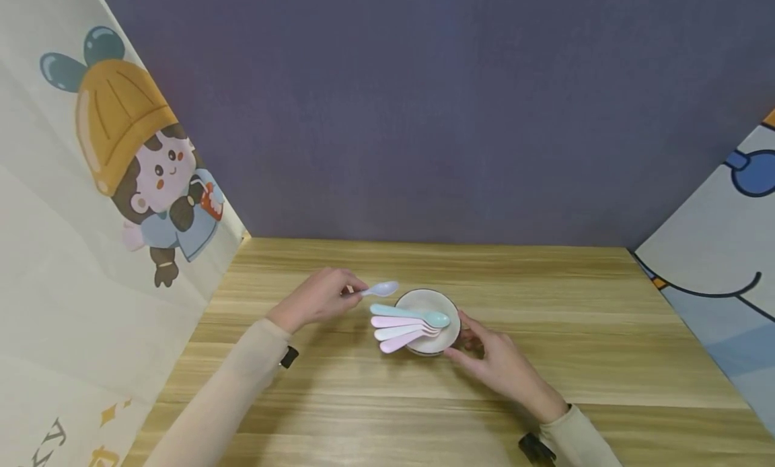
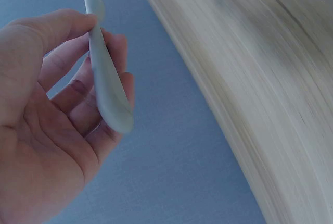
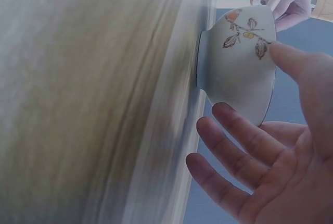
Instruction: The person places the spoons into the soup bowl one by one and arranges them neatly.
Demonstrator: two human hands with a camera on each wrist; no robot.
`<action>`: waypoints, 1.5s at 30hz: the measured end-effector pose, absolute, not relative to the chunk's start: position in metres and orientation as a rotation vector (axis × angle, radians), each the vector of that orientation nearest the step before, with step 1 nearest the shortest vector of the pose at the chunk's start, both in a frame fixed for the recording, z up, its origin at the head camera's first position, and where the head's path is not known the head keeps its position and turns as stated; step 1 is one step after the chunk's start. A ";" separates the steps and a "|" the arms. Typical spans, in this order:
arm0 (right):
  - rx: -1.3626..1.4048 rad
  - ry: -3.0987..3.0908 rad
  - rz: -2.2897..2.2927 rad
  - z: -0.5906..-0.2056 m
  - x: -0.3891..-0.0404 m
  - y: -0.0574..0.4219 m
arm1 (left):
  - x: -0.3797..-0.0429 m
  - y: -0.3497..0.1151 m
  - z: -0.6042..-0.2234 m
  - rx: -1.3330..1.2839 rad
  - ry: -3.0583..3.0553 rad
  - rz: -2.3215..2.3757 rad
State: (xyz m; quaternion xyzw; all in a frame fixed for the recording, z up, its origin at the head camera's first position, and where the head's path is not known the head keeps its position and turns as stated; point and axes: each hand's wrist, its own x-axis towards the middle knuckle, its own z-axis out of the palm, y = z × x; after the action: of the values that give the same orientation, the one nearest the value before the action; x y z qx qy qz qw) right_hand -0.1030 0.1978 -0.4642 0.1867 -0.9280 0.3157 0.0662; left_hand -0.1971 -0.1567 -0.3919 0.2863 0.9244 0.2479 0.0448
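My left hand (image 1: 323,295) pinches a pale lavender spoon (image 1: 383,289) by its handle, thumb against fingers, just left of and above the bowl. In the left wrist view the spoon's handle (image 2: 110,88) lies along the fingers. A white bowl (image 1: 419,299) with a dark rim stands on the table; its outside bears a painted flower branch (image 3: 250,35). My right hand (image 1: 496,359) holds the bowl's right side between thumb and index finger, the other fingers spread beside it. A teal spoon (image 1: 396,311) and several pink and white spoons (image 1: 396,342) fan out of the bowl, handles over its left rim.
The wood-grain table (image 1: 387,413) meets a dark blue-grey wall (image 1: 436,117) at its back edge. A pale printed panel (image 1: 48,252) with a cartoon figure stands on the left, another cartoon panel (image 1: 684,265) on the right.
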 end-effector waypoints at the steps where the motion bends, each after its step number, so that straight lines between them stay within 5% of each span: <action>1: 0.564 -2.799 0.949 -0.464 -0.103 0.198 | -0.198 -0.155 -0.392 0.885 2.817 0.766; 45: 0.512 -2.858 1.006 -0.463 -0.103 0.199 | -0.220 -0.092 -0.397 1.006 2.573 0.846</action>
State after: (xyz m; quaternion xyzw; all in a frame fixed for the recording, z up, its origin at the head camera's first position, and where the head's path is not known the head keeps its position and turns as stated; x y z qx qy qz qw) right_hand -0.1025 0.1986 -0.4628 0.1666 -0.9295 0.3273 0.0344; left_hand -0.2202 -0.0925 -0.3970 0.3454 0.8835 0.2903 0.1258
